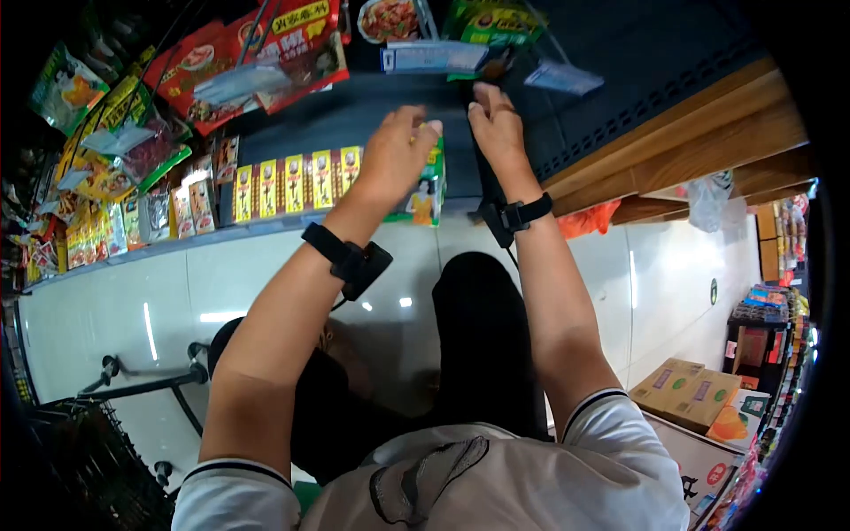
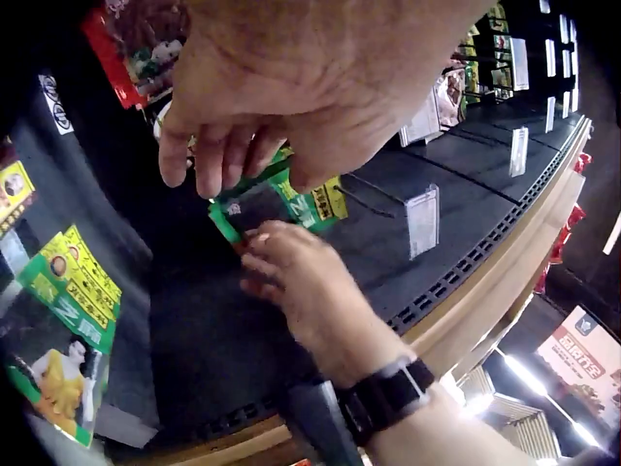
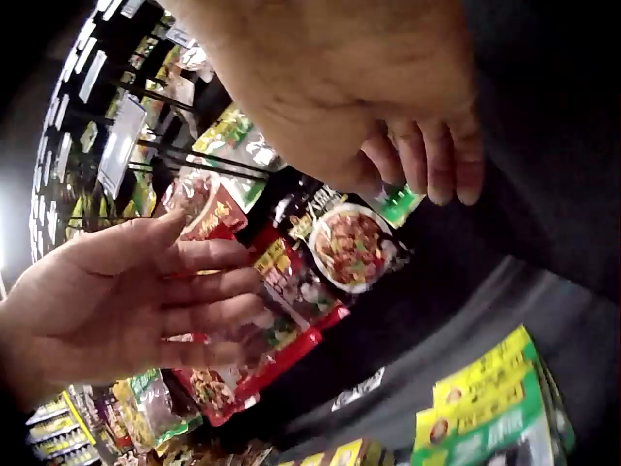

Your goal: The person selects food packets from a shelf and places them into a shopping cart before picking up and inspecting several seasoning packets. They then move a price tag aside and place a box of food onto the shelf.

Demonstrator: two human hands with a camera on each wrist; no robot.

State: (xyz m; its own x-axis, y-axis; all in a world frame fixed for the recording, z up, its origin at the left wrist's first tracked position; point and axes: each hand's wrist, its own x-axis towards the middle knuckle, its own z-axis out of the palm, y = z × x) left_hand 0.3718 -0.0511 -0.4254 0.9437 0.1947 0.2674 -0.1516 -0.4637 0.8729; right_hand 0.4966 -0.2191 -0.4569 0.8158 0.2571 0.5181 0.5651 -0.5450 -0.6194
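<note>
My left hand (image 1: 398, 159) hovers over the lower shelf, fingers loosely bent and nothing in them. From the right wrist view, that left hand (image 3: 146, 301) shows its palm with the fingers spread. My right hand (image 1: 498, 133) is at the lower edge of a green and yellow packet (image 1: 496, 22) hanging on a hook. In the left wrist view its fingertips overlap the bottom of this green packet (image 2: 315, 206). The right wrist view shows the right hand's fingertips (image 3: 451, 180) loosely curled, with no packet between them and the thumb.
Yellow boxes (image 1: 297, 183) line the shelf's front edge, beside green packets (image 1: 425, 203). Red food packets (image 1: 257, 62) hang left, near a price tag (image 1: 434, 57). A wire cart (image 1: 97, 442) stands behind left; cartons (image 1: 686, 394) lie on the floor at right.
</note>
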